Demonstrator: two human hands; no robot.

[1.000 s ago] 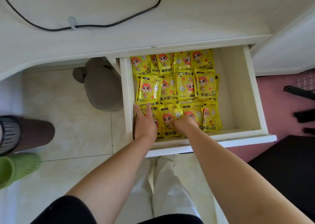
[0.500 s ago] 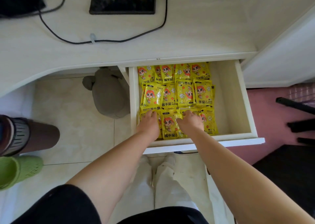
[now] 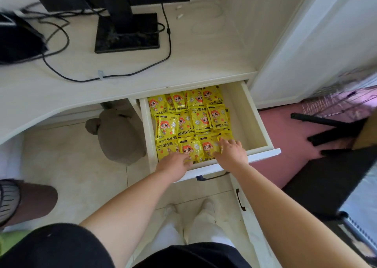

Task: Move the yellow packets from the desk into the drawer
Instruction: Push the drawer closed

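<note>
The open white drawer [image 3: 257,121] under the desk holds several yellow packets [image 3: 189,123] with a red-haired cartoon figure, laid in overlapping rows on its left side. My left hand [image 3: 173,165] lies over the drawer's front edge, fingers stretched onto the front row of packets. My right hand [image 3: 231,150] rests on the packets at the front right of the pile, fingers spread and slightly bent. Neither hand lifts a packet. No yellow packet shows on the desk top [image 3: 193,64].
A monitor stand [image 3: 126,33] and black cables [image 3: 61,49] lie on the desk. A grey plush toy [image 3: 120,133] sits on the floor under the desk. Dark chair legs [image 3: 330,131] stand to the right, a lower drawer handle [image 3: 240,199] below.
The view has tilted up, showing more of the desk. My left hand has slid back toward the drawer's front edge. My right hand has shifted right across the front row of packets.
</note>
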